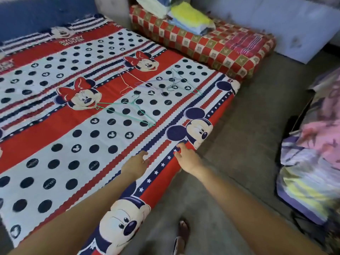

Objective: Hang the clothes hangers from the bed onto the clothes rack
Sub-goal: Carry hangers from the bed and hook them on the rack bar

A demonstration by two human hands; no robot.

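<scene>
Both hands reach out over the near edge of the bed [55, 126], the left hand [135, 163] and right hand [186, 159] with fingers loose and apart, holding nothing. The wire hangers lie well beyond them on the sheet: a green hanger [127, 111] nearest, an orange hanger [127, 80] and a tangle of pale hangers [171, 83] further off. To me the risk is that crossed pile, since lifting one could drag another off; no rack is in sight.
</scene>
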